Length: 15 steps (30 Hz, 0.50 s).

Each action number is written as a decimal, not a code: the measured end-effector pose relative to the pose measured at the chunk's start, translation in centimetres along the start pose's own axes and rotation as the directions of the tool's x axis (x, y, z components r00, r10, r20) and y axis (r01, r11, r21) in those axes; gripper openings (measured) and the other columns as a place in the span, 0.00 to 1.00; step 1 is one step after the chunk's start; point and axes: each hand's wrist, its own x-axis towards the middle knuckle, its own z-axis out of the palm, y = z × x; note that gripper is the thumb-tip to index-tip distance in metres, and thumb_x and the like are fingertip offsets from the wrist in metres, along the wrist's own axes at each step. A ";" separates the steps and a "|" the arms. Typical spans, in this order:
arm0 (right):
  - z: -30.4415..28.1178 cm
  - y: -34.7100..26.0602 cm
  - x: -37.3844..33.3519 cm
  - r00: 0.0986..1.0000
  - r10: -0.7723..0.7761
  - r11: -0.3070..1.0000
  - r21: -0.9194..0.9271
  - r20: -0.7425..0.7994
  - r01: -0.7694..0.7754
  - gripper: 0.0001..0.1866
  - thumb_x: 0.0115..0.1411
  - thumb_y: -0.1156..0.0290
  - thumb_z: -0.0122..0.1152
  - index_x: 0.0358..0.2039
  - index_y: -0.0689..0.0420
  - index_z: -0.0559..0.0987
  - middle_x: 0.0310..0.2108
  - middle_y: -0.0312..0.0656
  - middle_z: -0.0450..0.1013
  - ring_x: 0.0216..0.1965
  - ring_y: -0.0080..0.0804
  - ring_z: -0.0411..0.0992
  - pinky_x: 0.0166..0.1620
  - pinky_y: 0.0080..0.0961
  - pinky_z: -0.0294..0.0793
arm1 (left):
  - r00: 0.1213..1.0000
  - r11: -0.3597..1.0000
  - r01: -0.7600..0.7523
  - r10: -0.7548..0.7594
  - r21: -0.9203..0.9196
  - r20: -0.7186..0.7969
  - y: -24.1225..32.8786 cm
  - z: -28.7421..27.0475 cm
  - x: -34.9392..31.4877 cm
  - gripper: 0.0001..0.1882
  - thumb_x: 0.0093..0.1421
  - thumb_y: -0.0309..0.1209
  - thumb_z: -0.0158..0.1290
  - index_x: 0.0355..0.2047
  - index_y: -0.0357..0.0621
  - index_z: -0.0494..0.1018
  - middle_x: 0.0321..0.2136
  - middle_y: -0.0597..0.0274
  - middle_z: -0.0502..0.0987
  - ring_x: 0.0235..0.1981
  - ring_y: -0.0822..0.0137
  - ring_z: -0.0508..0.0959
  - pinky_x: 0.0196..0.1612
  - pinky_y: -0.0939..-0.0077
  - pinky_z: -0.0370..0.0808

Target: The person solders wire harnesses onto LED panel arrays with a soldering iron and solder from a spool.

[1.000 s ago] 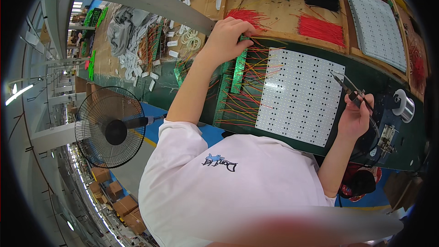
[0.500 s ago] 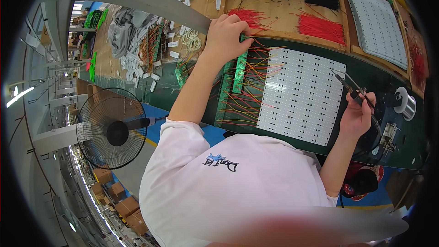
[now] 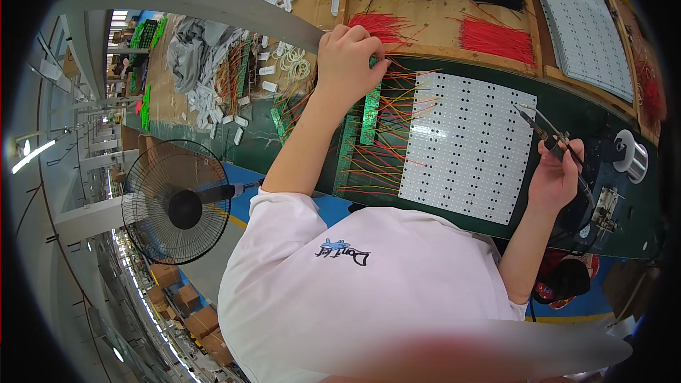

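Our right hand (image 3: 555,176) grips an iron (image 3: 551,145); our left hand (image 3: 349,64) meets a board (image 3: 369,119), its hold unclear.

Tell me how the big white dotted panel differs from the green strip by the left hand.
The panel is white with dark dots; the strip is green. The panel is broad, the strip narrow. The strip's far end is at the left hand; the panel lies away from it. Both have red and yellow wires alongside.
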 end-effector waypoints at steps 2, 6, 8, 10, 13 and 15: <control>0.1 0.0 -0.1 0.999 0.004 1.000 -0.024 -0.047 -0.005 0.04 0.63 0.72 0.54 0.35 0.57 0.71 0.34 0.44 0.77 0.36 0.31 0.73 0.46 0.33 0.68 | 1.000 1.000 -0.011 0.010 0.017 0.028 0.0 0.1 -0.1 0.09 0.42 0.34 0.70 0.23 0.53 0.81 0.28 0.71 0.76 0.36 0.62 0.77 0.42 0.62 0.73; 0.5 0.0 -0.1 0.994 0.001 0.998 -0.054 -0.113 -0.008 0.06 0.62 0.71 0.55 0.33 0.57 0.69 0.33 0.45 0.75 0.36 0.33 0.71 0.44 0.31 0.69 | 0.999 0.999 -0.032 0.032 0.026 -0.012 0.0 0.2 -0.1 0.08 0.42 0.34 0.70 0.22 0.54 0.82 0.27 0.72 0.77 0.36 0.63 0.76 0.42 0.62 0.73; 0.6 0.0 -0.1 0.993 -0.002 0.998 -0.057 -0.119 -0.004 0.05 0.62 0.71 0.55 0.34 0.57 0.69 0.33 0.45 0.75 0.36 0.33 0.71 0.44 0.31 0.69 | 0.999 0.999 -0.039 0.040 0.019 -0.030 0.0 0.2 -0.3 0.08 0.42 0.34 0.70 0.22 0.54 0.82 0.27 0.72 0.77 0.36 0.63 0.76 0.42 0.62 0.73; 0.5 0.0 -0.1 0.992 -0.006 0.998 -0.058 -0.124 -0.001 0.05 0.62 0.71 0.55 0.34 0.57 0.69 0.33 0.45 0.75 0.36 0.33 0.71 0.43 0.31 0.69 | 0.999 1.000 -0.027 0.028 0.014 -0.020 -0.2 0.3 -0.5 0.08 0.42 0.35 0.70 0.23 0.54 0.83 0.27 0.71 0.77 0.36 0.62 0.77 0.42 0.62 0.73; 0.3 0.0 -0.1 0.993 -0.004 0.999 -0.046 -0.119 -0.002 0.05 0.62 0.71 0.55 0.34 0.57 0.69 0.33 0.45 0.75 0.35 0.33 0.71 0.43 0.30 0.68 | 0.996 0.999 -0.044 0.045 0.017 -0.071 -0.2 0.2 -0.4 0.08 0.42 0.36 0.70 0.24 0.54 0.83 0.27 0.71 0.78 0.36 0.61 0.77 0.42 0.62 0.73; 0.4 0.0 0.0 0.993 -0.004 0.999 -0.046 -0.122 -0.002 0.05 0.62 0.71 0.55 0.34 0.57 0.69 0.33 0.45 0.75 0.35 0.32 0.71 0.43 0.30 0.68 | 0.997 0.999 -0.039 0.041 0.027 -0.068 -0.4 0.2 -0.4 0.09 0.42 0.36 0.71 0.24 0.54 0.83 0.27 0.71 0.79 0.36 0.61 0.77 0.42 0.62 0.73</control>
